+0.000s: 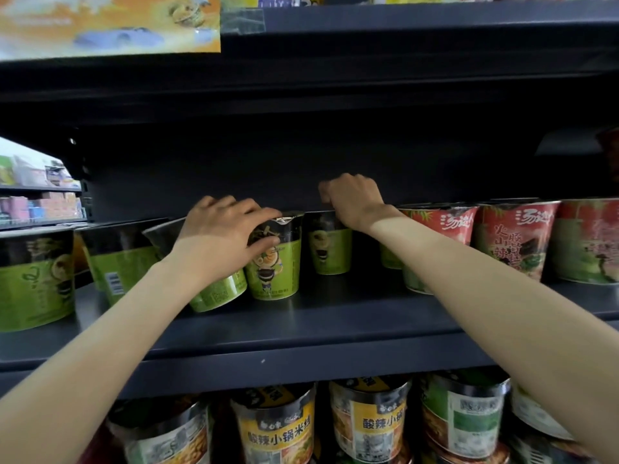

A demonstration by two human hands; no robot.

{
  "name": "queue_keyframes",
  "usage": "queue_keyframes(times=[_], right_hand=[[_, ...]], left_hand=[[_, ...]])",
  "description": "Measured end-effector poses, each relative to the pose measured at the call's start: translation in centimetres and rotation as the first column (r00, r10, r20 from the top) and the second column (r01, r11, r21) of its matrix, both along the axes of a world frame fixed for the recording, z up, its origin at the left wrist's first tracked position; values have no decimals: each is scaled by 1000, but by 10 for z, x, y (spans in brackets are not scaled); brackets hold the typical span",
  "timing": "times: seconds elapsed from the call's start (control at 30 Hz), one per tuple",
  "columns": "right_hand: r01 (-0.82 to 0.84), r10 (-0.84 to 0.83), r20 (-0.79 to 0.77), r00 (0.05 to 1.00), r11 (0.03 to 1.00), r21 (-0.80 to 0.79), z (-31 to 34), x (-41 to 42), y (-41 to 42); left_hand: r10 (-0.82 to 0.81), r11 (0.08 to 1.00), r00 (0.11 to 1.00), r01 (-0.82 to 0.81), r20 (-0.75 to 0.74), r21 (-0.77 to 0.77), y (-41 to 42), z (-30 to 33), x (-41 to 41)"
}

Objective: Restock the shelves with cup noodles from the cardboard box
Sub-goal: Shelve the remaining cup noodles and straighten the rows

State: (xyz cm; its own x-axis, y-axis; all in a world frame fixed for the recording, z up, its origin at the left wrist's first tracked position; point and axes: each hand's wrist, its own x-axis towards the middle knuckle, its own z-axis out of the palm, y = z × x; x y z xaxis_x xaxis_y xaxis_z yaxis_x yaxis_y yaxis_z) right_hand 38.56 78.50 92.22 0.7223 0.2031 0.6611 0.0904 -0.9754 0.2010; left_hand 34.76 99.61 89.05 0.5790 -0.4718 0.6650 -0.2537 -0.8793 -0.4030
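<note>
Both hands are up on the middle shelf (301, 326). Left hand (221, 229) wraps a green cup (274, 262), thumb on its front, fingers curled over the lid. Right hand (355, 199) sits just to the right, fingers curled on the top of another green cup (330, 249) further back; red cups (512, 236) stand right of it.

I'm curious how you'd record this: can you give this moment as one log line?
stage: arranging green cups on shelf | left hand: grips green cup | right hand: on rear green cup, grip unclear | cardboard box: unseen
</note>
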Motion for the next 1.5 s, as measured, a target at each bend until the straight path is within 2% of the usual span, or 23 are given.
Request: queue_keyframes(times=[0.1,0.2,0.3,0.43,0.5,0.6,0.77,1.1,1.27,1.37,1.5], right_hand=[[-59,61,-89,994,998,28,-1,-4,1],[-80,75,-138,988,996,-28,-7,2,9],[-5,-1,-63,998,996,-92,-13,8,10],[-76,79,-100,992,996,36,-13,4,3],[-85,88,-133,987,996,30,-16,3,1],[-47,46,-62,997,999,-21,-29,6,4],[106,-93,94,991,984,-145,-34,14,18],[250,-241,86,967,960,-127,-37,25,19],[212,-210,32,977,972,-98,-39,21,14],[133,-133,0,991,990,-36,-35,7,12],[-85,90,-15,996,975,205,-39,-37,6]], left_hand=[[0,1000,1000,0,14,2,0,-1,0],[-2,1000,1000,2,6,0,-1,-2,-1],[-10,1000,1000,9,11,2,-1,-3,-2],[-31,999,995,32,93,-1,1,-8,0],[-48,999,983,47,178,5,0,-15,4],[-70,997,969,73,236,-4,-2,-21,7],[-78,997,974,82,211,-9,-2,-20,4],[-61,998,970,59,234,16,-2,-21,10],[-56,998,967,50,250,29,-3,-23,10],[-73,997,961,67,266,31,-5,-24,10],[-106,994,951,104,289,23,-5,-26,10]])
